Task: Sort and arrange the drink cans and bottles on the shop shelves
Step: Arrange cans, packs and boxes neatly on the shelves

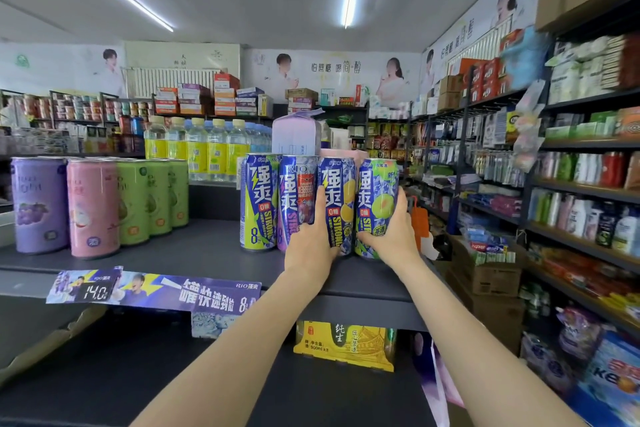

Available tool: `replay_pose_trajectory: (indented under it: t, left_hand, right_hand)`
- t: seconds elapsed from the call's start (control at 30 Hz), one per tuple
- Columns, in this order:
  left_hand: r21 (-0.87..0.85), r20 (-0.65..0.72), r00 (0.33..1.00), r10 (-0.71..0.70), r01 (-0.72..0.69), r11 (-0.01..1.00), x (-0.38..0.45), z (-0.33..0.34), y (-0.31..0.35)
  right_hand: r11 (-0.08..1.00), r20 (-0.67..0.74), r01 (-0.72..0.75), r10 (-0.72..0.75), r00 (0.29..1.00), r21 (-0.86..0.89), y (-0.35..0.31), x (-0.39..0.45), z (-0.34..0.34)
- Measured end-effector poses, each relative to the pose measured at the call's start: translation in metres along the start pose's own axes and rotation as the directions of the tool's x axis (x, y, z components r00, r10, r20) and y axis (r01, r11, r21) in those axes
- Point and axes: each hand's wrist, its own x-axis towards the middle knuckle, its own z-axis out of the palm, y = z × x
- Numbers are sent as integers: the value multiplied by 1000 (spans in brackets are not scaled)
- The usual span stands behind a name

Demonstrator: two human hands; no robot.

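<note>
Gripping two tall blue cans at the right end of a row of four, a person reaches up w/ both hands to the dark top shelf (194,250). Left hand (310,246) wraps the lemon can (337,204), third in the row, fingers curled round its lower left side, thumb running up its front. Right hand (393,232) wraps the green-fruit can (375,204), last in the row, fingers curled round its right side, palm low on its base. Both cans stand upright on the shelf, touching each other, near the front edge. Just left stand the grape can (294,198) and the lime-yellow can (258,201), also upright, packed tight.

Well apart, at the shelf's left end, stand fatter cans: a purple can (38,204), a pink can (91,208), then green cans (152,198) in a line going back. Behind them is a row of clear bottles w/ yellow labels (197,149). A pale pink pack (296,135) sits behind the blue cans.

A purple price strip (156,291) hangs on the shelf lip, partly peeled, marked 14.0. Below the shelf sits a yellow beer pack (346,345). Side shelves (571,184) on the right carry mixed goods.
</note>
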Motion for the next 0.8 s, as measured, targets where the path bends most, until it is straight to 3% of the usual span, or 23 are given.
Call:
replay_pose_trajectory:
  t: [0.17,0.3,0.43,0.53,0.67,0.8]
  left_hand:
    - [-118,-50,999,-10,4,993,-10,-28,-15]
    - [-87,-161,985,63,-78,993,-15,-70,-58]
    - [-44,-270,962,34,-47,998,-19,-112,-118]
    - [42,-344,939,-30,47,998,-22,-141,-166]
    - [130,-439,899,-15,80,988,-21,-178,-243]
    - [67,-473,881,-5,41,997,-15,-202,-310]
  right_hand:
    - [1000,-46,8,-9,999,-29,-16,-10,-10]
    - [970,-234,196,-227,945,-147,-50,-27,-13]
    - [860,46,435,-439,897,-267,-106,-35,25]
    - [834,213,483,-438,873,-267,-142,-40,74]
    - [940,367,341,-308,878,-28,-182,-54,148]
    - [980,434,158,-195,879,121,-214,-66,222]
